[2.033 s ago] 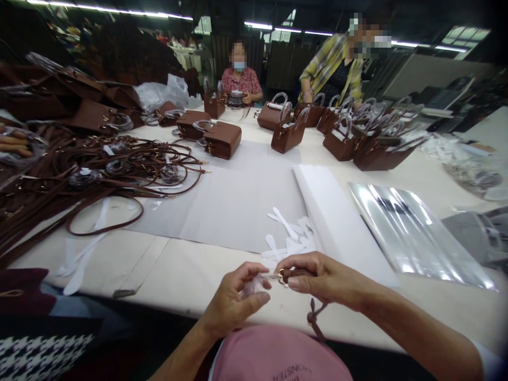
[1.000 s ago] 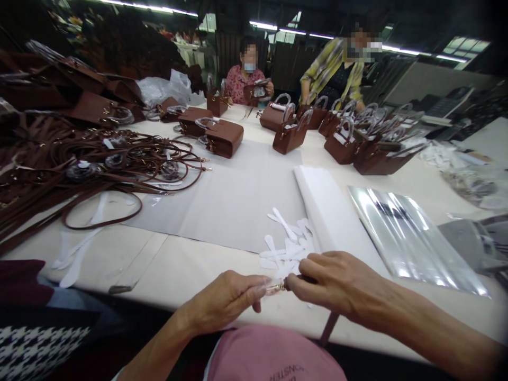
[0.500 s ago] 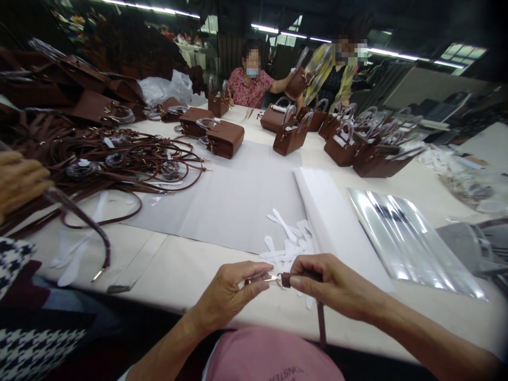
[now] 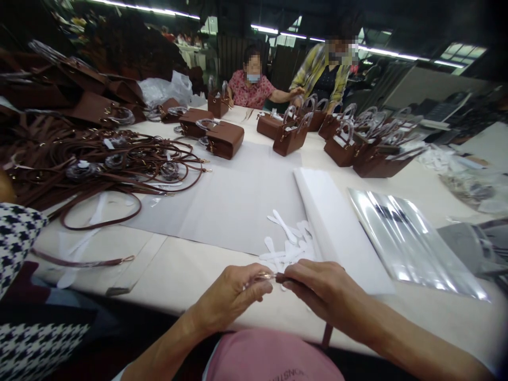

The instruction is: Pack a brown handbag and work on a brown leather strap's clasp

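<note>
At the table's near edge my left hand (image 4: 230, 293) is closed, pinching a small metal clasp (image 4: 266, 275) with what looks like clear plastic film on it. Facing it, my right hand (image 4: 327, 288) is closed on a brown bag strap (image 4: 327, 336) just beside the clasp. One length of this strap hangs below my right hand, over the edge. My fingers hide part of the strap end. White shaped strips (image 4: 291, 248) lie just beyond my hands.
Brown straps (image 4: 130, 153) lie heaped at left, near a co-worker's checked sleeve (image 4: 19, 227). A white sheet stack (image 4: 333, 233) and clear plastic sheets (image 4: 413, 238) lie at right. Brown handbags (image 4: 224, 138) stand farther back, before two people. A loose strap (image 4: 91, 262) lies at front left.
My right hand has turned flatter over the strap end, covering more of it. At left, the co-worker's hand has drawn back and a strap now lies down. Across the table, a raised handbag has been lowered.
</note>
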A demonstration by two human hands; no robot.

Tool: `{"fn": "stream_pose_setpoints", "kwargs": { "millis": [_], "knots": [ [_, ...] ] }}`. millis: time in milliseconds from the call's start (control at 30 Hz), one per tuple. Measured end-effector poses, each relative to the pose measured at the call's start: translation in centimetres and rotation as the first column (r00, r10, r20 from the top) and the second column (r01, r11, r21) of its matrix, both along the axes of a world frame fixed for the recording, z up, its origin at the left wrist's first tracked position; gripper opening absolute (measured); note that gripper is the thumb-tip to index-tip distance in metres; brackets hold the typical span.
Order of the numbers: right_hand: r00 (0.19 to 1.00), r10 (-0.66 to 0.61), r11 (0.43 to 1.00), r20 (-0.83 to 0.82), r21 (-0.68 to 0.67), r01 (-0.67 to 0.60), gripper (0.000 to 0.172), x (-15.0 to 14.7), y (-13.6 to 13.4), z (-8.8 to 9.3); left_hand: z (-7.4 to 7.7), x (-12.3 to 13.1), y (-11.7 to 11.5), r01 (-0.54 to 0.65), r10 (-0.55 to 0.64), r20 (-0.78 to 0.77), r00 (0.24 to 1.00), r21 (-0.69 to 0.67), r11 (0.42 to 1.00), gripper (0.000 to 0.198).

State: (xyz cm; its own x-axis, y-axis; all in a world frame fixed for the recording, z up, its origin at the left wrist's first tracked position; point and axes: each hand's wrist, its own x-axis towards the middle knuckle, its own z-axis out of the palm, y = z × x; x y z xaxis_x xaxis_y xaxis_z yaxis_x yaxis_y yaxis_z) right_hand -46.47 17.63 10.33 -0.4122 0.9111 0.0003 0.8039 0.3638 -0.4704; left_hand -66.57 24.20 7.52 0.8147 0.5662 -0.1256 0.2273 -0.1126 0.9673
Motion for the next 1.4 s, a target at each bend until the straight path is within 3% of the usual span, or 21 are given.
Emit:
{"fn": "stream_pose_setpoints", "kwargs": {
  "millis": [100,167,300,400,500,600,700,800,933,1067,1133,1267,1400],
  "knots": [
    [0.962,0.145,0.963,0.23,0.19,-0.19,0.016,0.0,-0.2,-0.5,-0.2,0.1,0.0,0.051,-0.051,-0.016,0.999,0.027,0.998,0.025],
    [0.951,0.186,0.948,0.248,0.21,-0.24,0.017,-0.2,-0.1,-0.6,-0.5,0.2,-0.1,0.089,-0.08,-0.065,0.995,0.149,0.985,0.022],
    [0.996,0.071,0.997,-0.06,-0.027,-0.073,0.01,-0.9,0.6,-0.2,-1.2,0.4,-0.5,0.046,-0.029,-0.053,0.998,0.354,0.934,0.014],
    [0.975,-0.064,0.974,-0.211,-0.226,0.015,0.006,-0.7,1.1,0.3,-1.6,0.4,-0.6,-0.01,0.042,-0.073,0.996,0.391,0.92,0.014],
    [0.973,-0.074,0.958,-0.22,-0.288,0.008,0.005,-0.1,1.5,0.6,-1.9,0.5,-0.6,0.017,0.049,-0.148,0.988,0.412,0.911,0.016],
    [0.98,-0.031,0.968,-0.195,-0.249,-0.019,0.006,-0.1,1.8,0.5,-2.2,0.8,-0.6,0.091,0.012,-0.236,0.972,0.421,0.902,0.014],
    [0.979,-0.054,0.968,-0.199,-0.253,0.002,0.006,-0.9,2.0,-0.2,-2.6,1.0,-0.7,0.123,0.001,-0.301,0.954,0.392,0.912,0.016],
    [0.972,-0.085,0.955,-0.22,-0.296,0.016,0.004,-1.3,1.9,-0.9,-2.7,0.7,-0.8,0.095,-0.024,-0.256,0.966,0.272,0.958,0.013],
    [0.967,-0.084,0.957,-0.242,-0.29,0.011,0.006,-1.2,1.7,-1.1,-2.1,-0.3,-0.5,0.04,-0.041,-0.12,0.992,-0.012,0.999,0.047],
    [0.978,-0.029,0.978,-0.207,-0.208,-0.015,0.005,-1.1,1.5,-1.0,-1.9,-1.1,-0.3,-0.01,0.01,-0.001,1.0,-0.251,0.968,0.026],
    [0.985,-0.012,0.987,-0.17,-0.16,-0.016,0.005,-1.1,1.4,-1.2,-2.0,-1.2,-0.4,-0.029,0.052,0.063,0.997,-0.323,0.946,0.025],
    [0.993,-0.014,0.992,-0.12,-0.122,-0.001,0.009,-1.2,1.2,-1.6,-2.0,-1.2,-0.7,-0.14,0.153,0.023,0.988,-0.285,0.948,0.023],
    [0.977,-0.101,0.975,-0.189,-0.216,0.059,0.009,-1.7,1.2,-1.4,-1.7,-0.9,-0.8,-0.175,0.176,0.015,0.984,-0.032,0.984,0.021]
  ]
}}
